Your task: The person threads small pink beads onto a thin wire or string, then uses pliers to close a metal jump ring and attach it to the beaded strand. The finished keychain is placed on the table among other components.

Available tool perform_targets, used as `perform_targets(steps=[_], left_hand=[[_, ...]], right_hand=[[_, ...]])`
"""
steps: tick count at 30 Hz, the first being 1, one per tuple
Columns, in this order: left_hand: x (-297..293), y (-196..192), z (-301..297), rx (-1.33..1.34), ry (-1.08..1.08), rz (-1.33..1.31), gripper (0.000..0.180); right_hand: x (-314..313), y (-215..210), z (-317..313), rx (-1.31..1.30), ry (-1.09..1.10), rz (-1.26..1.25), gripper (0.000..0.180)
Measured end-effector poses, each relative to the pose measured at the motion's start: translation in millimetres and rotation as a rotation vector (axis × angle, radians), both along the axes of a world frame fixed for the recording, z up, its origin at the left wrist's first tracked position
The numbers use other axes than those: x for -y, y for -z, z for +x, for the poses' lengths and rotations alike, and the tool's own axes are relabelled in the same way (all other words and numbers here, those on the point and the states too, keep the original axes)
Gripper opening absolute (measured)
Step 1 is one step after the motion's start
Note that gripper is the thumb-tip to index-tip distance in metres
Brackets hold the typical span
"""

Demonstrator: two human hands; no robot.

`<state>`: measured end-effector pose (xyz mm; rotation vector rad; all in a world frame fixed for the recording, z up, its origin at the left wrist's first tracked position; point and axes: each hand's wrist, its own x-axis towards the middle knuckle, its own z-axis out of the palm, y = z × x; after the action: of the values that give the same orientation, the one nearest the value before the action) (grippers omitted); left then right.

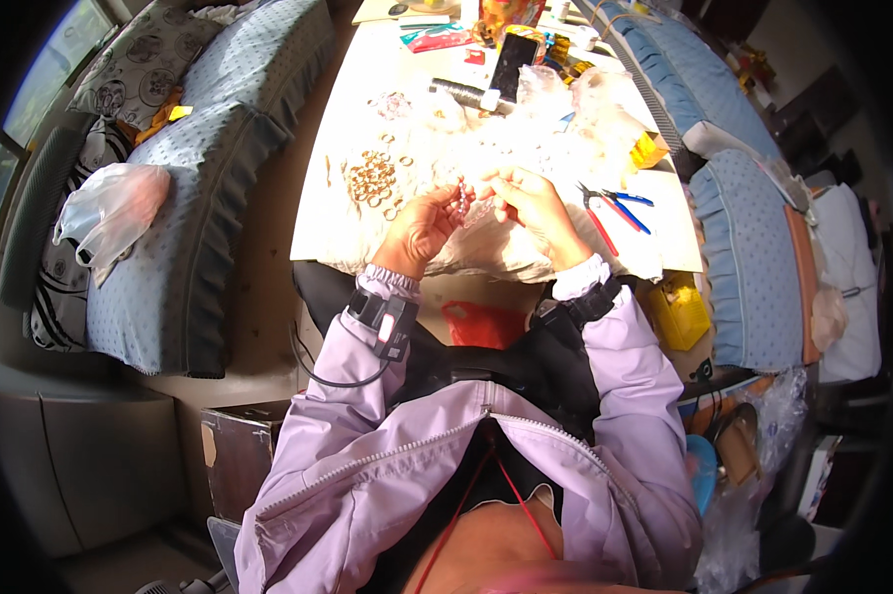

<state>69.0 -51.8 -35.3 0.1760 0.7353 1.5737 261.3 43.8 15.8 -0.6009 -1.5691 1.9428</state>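
My left hand [425, 228] is closed on a strand of pink beads [462, 202] near the front edge of the table. Beside it, my right hand [530, 202] is closed in a pinch close to the strand's other side. What sits between its fingertips is too small and too brightly lit to name. Left of my left hand lies a pile of gold-coloured rings [370, 176]. To the right of my right hand are pliers with red handles [602, 230] and pliers with blue handles [629, 214].
A white cloth [422, 259] covers the sunlit table. Farther back are a black phone [513, 67], a dark ridged cylinder [458, 92], clear plastic bags [593, 99] and a yellow box [648, 150]. Blue padded sofas [184, 218] flank the table. A yellow basket [680, 312] stands below its right corner.
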Motion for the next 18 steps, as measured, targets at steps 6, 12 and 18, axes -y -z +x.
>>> perform_targets(steps=[6, 12, 18], left_hand=[[-6, 8, 11, -0.095, -0.036, -0.055, 0.024], [-8, 24, 16, -0.034, -0.09, -0.021, 0.022], [-8, 31, 14, -0.009, -0.049, 0.112, 0.021]], right_hand=[[6, 18, 2, 0.127, 0.168, 0.232, 0.014], [16, 24, -10, 0.277, 0.338, 0.567, 0.01], [24, 15, -9, 0.402, 0.356, 0.683, 0.008]])
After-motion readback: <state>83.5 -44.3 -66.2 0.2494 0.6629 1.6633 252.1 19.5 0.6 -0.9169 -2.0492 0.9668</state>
